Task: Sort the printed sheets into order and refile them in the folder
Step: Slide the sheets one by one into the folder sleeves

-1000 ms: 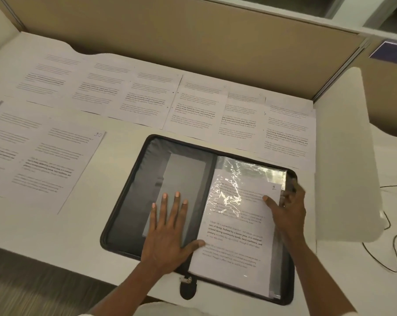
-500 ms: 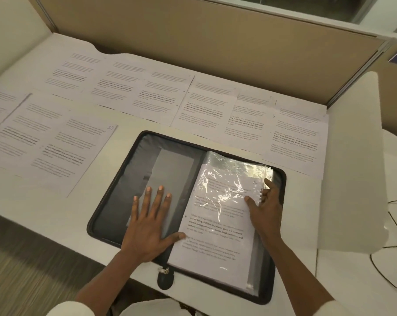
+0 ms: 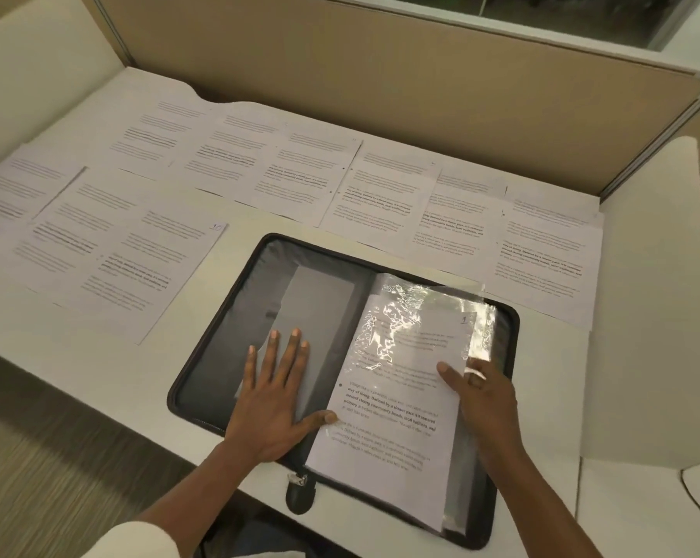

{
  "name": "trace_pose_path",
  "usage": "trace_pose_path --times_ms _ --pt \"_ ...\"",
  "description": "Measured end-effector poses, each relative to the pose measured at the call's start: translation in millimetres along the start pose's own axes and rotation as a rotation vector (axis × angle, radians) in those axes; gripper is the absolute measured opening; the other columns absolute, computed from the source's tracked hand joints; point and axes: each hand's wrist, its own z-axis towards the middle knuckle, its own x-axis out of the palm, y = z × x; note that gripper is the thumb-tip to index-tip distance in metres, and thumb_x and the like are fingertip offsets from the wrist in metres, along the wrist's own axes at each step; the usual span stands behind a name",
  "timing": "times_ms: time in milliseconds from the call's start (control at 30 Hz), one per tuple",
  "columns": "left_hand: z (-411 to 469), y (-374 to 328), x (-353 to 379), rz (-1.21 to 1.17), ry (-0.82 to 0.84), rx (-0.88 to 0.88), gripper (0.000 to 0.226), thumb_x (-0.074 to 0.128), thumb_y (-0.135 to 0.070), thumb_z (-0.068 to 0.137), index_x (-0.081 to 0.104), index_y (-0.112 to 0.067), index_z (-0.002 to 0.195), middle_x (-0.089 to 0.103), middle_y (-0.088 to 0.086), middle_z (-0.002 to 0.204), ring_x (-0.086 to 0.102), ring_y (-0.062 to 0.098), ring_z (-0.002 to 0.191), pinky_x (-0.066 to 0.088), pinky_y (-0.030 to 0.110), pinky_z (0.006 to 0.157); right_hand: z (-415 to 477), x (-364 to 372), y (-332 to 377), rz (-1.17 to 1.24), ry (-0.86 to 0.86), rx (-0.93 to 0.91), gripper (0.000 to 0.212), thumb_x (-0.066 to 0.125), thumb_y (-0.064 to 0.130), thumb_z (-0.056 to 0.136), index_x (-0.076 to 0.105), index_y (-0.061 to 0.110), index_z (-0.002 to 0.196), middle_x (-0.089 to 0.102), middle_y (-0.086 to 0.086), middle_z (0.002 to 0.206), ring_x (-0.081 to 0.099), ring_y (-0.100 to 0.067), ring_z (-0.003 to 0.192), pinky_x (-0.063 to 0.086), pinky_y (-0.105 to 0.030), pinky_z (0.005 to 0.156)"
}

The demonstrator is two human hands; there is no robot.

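Left hand (image 3: 271, 400) still flat on the folder (image 3: 227, 356) — right hand (image 3: 485, 400) lower down, thumb-and-finger pinch on the sheet (image 3: 392, 436).

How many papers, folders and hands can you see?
Folder: 1
Filed sheet: 1
Loose sheets on the desk: 9, as far as the overlaps show
Hands: 2, left hand and right hand
Total: 13

A white sleeve (image 3: 133, 539) ends above the bare left forearm (image 3: 187, 489).
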Motion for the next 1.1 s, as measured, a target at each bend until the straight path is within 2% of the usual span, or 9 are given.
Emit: trace_pose_path --times_ms 200,300,467,567,667,800,900,1000,1100 --pt "5 9 0 -0.153 0.026 0.003 0.098 0.009 -0.087 0.095 -0.007 -0.025 0.169 -0.019 -0.005 0.176 -0.022 0.025 0.161 -0.004 0.063 0.129 -53 16 24 -0.033 0.148 0.005 0.021 0.083 0.010 0.087 0.077 0.022 0.103 0.082 0.010 0.092 0.079 -0.013 0.082 0.057 -0.023 0.063" --pt "8 19 -13 -0.444 0.027 -0.014 0.096 -0.002 -0.089 0.091 0.013 -0.034 0.168 -0.009 -0.019 0.175 -0.021 0.008 0.160 -0.009 0.055 0.131 -73 45 53 0.048 0.267 -0.027 0.025 0.079 0.006 0.090 0.075 0.020 0.111 0.082 0.004 0.099 0.079 -0.016 0.088 0.060 -0.024 0.067" --pt "15 46 -64 -1.162 0.133 -0.207 0.094 0.024 -0.100 0.081 0.071 -0.034 0.129 0.061 -0.019 0.146 0.048 -0.006 0.140 0.034 0.042 0.124 -76 130 70 0.102 0.314 -0.042 0.025 0.077 0.007 0.093 0.075 0.018 0.116 0.081 0.006 0.104 0.078 -0.012 0.094 0.061 -0.026 0.078" --pt "27 59 -97 -1.349 0.246 -0.187 0.092 0.031 -0.096 0.082 0.078 -0.026 0.120 0.078 -0.005 0.119 0.072 0.013 0.115 0.052 0.042 0.105 -72 183 64 0.092 0.347 -0.052 0.026 0.076 0.020 0.096 0.072 0.026 0.121 0.079 0.011 0.113 0.076 -0.009 0.103 0.062 -0.031 0.090" --pt "35 77 -115 -1.396 0.343 -0.238 0.082 0.041 -0.088 0.085 0.079 -0.023 0.119 0.080 0.001 0.114 0.075 0.020 0.110 0.056 0.037 0.098 -68 219 54 0.100 0.366 -0.061 0.020 0.071 0.024 0.101 0.072 0.024 0.121 0.079 0.006 0.112 0.076 -0.013 0.103 0.063 -0.034 0.091" --pt "44 99 -111 -1.181 0.373 -0.270 0.066 0.067 -0.085 0.078 0.082 -0.025 0.099 0.081 -0.001 0.100 0.077 0.019 0.099 0.056 0.053 0.103 -68 234 36 0.128 0.391 -0.064 0.026 0.063 0.030 0.106 0.068 0.023 0.130 0.079 0.000 0.109 0.074 -0.016 0.105 0.063 -0.035 0.090" --pt "49 107 -105 -1.114 0.366 -0.389 0.071 0.055 -0.086 0.083 0.082 -0.022 0.098 0.081 0.001 0.094 0.078 0.021 0.091 0.060 0.052 0.098 -69 226 16 0.131 0.352 -0.027 0.031 0.062 0.027 0.106 0.064 0.027 0.137 0.078 0.000 0.116 0.072 -0.013 0.112 0.062 -0.036 0.090" --pt "53 110 -103 -1.198 0.377 -0.529 0.095 0.041 -0.101 0.075 0.072 -0.026 0.124 0.079 0.003 0.110 0.076 0.025 0.103 0.058 0.050 0.099 -65 203 -8 -0.036 0.222 -0.073 0.035 0.069 0.014 0.102 0.068 0.031 0.132 0.075 0.006 0.117 0.069 -0.009 0.109 0.061 -0.036 0.095" --pt "60 114 -101 -1.030 0.319 -0.474 0.075 0.052 -0.090 0.080 0.070 -0.021 0.102 0.076 0.005 0.095 0.073 0.027 0.091 0.059 0.041 0.087 -58 170 -19 -0.177 -0.016 -0.136 0.036 0.077 0.009 0.094 0.071 0.029 0.122 0.074 0.012 0.111 0.070 -0.007 0.101 0.061 -0.033 0.090"
